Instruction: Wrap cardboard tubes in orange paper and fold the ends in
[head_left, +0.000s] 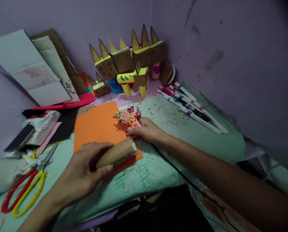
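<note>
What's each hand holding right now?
Left hand: closed around the tube.
Right hand: closed on the glue gun.

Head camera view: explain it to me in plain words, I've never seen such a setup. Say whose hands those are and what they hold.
There is no machine here. A person wears one camera on the head, looking forward and down, so you see the two bare hands roughly as the wearer would.

The left hand grips a cardboard tube above an orange sheet. The right hand holds a flower-patterned tool, possibly a glue gun; a black cord runs from near that hand.

On the green-covered table, scissors lie at the picture's left and markers to the right. Cardboard figures with pointed ears stand at the back.
</note>
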The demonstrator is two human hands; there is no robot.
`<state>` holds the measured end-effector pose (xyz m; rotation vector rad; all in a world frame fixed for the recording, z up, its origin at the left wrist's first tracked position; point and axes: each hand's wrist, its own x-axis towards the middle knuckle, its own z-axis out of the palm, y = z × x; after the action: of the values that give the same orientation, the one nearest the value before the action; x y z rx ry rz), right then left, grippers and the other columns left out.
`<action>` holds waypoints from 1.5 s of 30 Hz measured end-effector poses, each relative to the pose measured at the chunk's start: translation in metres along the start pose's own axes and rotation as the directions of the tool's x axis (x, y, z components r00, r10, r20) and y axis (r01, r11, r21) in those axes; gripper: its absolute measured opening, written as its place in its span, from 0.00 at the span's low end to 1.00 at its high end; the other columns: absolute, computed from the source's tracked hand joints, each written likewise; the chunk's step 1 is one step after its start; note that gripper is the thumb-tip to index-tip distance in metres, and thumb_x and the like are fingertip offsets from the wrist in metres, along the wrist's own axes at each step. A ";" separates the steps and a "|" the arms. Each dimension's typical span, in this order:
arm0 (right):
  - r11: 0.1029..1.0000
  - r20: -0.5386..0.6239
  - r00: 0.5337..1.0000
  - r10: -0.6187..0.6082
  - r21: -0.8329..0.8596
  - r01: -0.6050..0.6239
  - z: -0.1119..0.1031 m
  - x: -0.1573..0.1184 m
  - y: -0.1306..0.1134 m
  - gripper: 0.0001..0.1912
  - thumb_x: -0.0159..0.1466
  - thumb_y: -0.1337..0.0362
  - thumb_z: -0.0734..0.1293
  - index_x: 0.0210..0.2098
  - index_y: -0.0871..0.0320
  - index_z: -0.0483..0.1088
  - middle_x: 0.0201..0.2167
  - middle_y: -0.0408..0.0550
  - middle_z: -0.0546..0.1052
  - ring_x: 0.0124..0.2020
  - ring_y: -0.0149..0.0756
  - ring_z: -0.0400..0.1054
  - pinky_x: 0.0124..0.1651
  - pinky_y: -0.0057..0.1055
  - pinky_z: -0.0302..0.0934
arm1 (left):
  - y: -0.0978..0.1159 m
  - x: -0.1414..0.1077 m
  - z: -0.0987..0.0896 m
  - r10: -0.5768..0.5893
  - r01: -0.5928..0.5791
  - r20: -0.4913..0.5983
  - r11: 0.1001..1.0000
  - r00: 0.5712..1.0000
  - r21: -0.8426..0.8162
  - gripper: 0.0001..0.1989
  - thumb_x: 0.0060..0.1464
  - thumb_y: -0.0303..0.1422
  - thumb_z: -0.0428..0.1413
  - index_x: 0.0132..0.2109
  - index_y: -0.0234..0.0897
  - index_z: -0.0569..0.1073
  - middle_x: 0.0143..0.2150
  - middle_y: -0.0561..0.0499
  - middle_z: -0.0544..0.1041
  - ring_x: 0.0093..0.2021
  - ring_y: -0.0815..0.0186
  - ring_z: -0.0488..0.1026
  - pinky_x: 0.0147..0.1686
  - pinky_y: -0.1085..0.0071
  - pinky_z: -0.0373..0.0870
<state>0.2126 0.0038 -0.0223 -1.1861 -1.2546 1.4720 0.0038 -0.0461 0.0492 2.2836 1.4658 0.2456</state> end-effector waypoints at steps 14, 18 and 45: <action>0.993 -0.086 0.996 -0.030 -0.113 0.021 -0.002 0.003 0.006 0.08 0.50 0.67 0.68 0.32 0.58 0.70 0.26 0.44 0.76 0.26 0.35 0.69 0.27 0.27 0.63 | -0.004 0.009 -0.001 -0.186 0.255 0.186 0.835 0.965 -0.487 0.21 0.48 0.42 0.58 0.50 0.43 0.70 0.51 0.48 0.73 0.49 0.53 0.70 0.44 0.63 0.71; 0.993 -0.111 0.993 -0.039 -0.114 0.026 0.001 0.001 0.003 0.08 0.51 0.67 0.68 0.33 0.58 0.70 0.29 0.45 0.77 0.29 0.36 0.70 0.30 0.29 0.65 | -0.008 0.010 0.010 -0.220 0.303 0.209 0.696 0.953 -0.651 0.20 0.53 0.38 0.55 0.53 0.41 0.67 0.49 0.47 0.72 0.47 0.57 0.71 0.38 0.66 0.72; 0.171 0.520 0.836 -0.175 -0.820 0.546 0.021 -0.047 -0.041 0.17 0.53 0.74 0.67 0.43 0.60 0.70 0.41 0.51 0.77 0.44 0.45 0.69 0.58 0.52 0.50 | -0.012 -0.009 0.010 -0.017 0.009 -0.034 0.975 0.999 -0.220 0.26 0.52 0.37 0.55 0.57 0.38 0.62 0.53 0.44 0.71 0.52 0.56 0.67 0.51 0.54 0.64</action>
<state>0.2019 -0.0399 0.0256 -1.1706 -2.6831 0.3344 -0.0063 -0.0521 0.0354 2.1019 1.3951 0.4248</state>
